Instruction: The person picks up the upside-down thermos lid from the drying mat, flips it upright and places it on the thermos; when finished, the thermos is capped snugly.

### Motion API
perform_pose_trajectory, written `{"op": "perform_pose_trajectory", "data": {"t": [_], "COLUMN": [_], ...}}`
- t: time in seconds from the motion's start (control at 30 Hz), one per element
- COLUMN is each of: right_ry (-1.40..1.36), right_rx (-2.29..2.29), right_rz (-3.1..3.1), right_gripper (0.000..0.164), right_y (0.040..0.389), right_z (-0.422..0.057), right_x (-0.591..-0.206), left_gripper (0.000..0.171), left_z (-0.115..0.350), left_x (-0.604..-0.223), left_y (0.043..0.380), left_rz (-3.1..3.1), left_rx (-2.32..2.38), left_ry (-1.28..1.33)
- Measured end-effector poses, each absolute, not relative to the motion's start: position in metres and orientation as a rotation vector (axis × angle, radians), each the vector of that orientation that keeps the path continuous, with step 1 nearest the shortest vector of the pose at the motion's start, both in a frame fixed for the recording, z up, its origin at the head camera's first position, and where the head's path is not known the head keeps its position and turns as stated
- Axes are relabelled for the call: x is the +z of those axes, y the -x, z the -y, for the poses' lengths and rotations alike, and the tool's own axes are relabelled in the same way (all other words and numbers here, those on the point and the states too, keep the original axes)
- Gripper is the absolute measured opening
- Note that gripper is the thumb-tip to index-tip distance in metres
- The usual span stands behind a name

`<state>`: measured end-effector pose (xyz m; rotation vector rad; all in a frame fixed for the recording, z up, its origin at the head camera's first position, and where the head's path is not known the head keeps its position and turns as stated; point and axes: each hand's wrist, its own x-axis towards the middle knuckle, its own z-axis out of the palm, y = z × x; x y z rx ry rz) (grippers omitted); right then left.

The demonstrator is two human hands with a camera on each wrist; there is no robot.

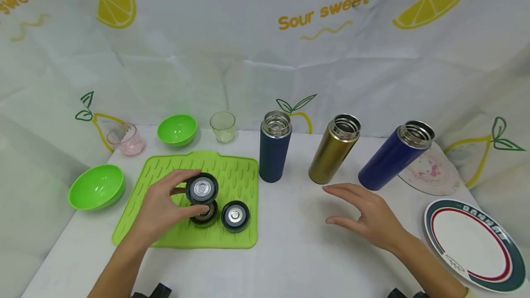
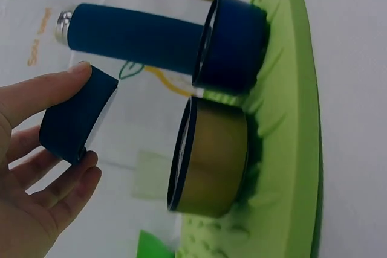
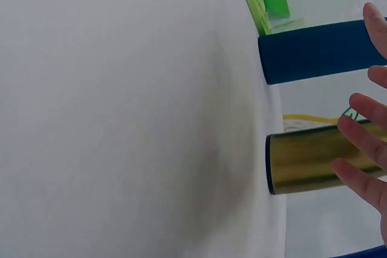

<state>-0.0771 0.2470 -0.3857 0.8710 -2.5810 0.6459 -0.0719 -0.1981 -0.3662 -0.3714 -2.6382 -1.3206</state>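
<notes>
My left hand grips a dark teal bottle cap between thumb and fingers, held above the green mat. Its silver inside faces up in the head view. Below it on the mat sits a gold cap, partly hidden by the held one, and beside that a blue cap. Over the table, my right hand has its fingers spread and holds nothing. Nearest to it are a gold bottle and a blue bottle; a dark teal bottle stands further left. All three bottles are uncapped.
Two green bowls, a pink glass and a clear glass stand around the mat's left and back. At the right lie a white plate with a dark rim and a pink-patterned plate. A lemon-print cloth hangs behind.
</notes>
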Motion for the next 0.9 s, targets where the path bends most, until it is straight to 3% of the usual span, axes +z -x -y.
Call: {"op": "perform_pose_trajectory", "data": {"t": [0.37, 0.9], "right_ry": [-0.925, -0.974], "right_rx": [0.951, 1.520], "right_rz": [2.565, 2.440], "right_gripper": [0.061, 0.055], "right_y": [0.082, 0.096], "right_z": [-0.205, -0.163], "right_x": [-0.378, -0.367], "left_gripper": [0.076, 0.073], "left_z": [0.141, 0.097], "left_x": [-0.351, -0.347], "left_y": [0.086, 0.094], "left_rz": [2.632, 2.562], "left_rx": [-1.435, -1.561], "left_ry": [0.639, 0.738]}}
